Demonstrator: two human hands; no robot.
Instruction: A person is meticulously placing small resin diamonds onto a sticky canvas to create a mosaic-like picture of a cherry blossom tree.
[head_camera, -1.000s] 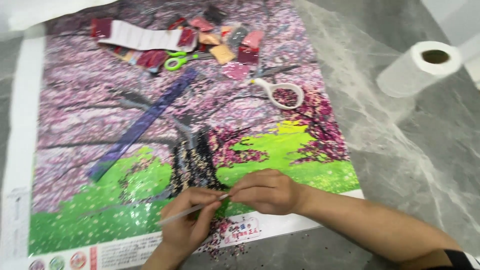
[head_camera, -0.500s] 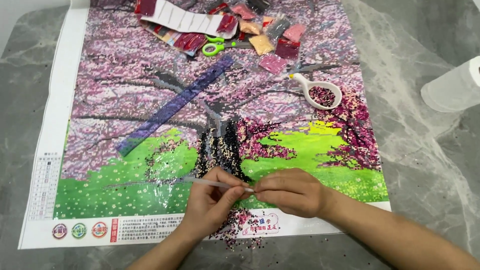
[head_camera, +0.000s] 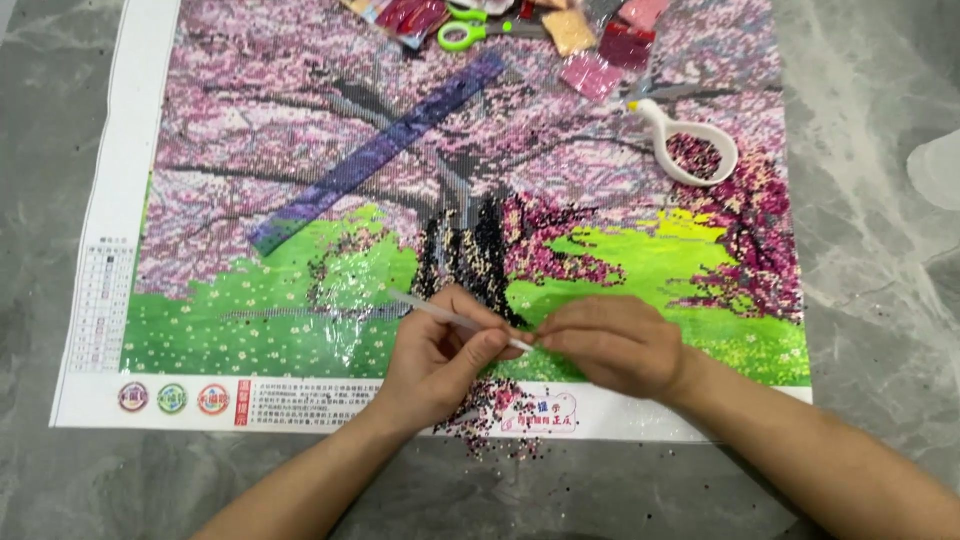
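- The white pen (head_camera: 455, 320) lies pinched in the left hand (head_camera: 440, 360), its tip now met by the right hand (head_camera: 610, 345) fingertips, as half a second ago; the view has drawn closer.
- Both hands rest over the canvas (head_camera: 300, 150), on its green lower edge.
- Loose beads (head_camera: 495, 420) lie just below the hands.
- Far beyond the right hand: white tray (head_camera: 690, 150), green scissors (head_camera: 465, 30), bead packets (head_camera: 590, 75).
- Nothing blocks the hands.

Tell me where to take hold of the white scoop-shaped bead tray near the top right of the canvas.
Take the white scoop-shaped bead tray by its narrow spout end at upper left, coming from the left. The wide bowl holds loose dark beads, so a low, level grip on the spout, or on both side rims, seems least likely to spill them.
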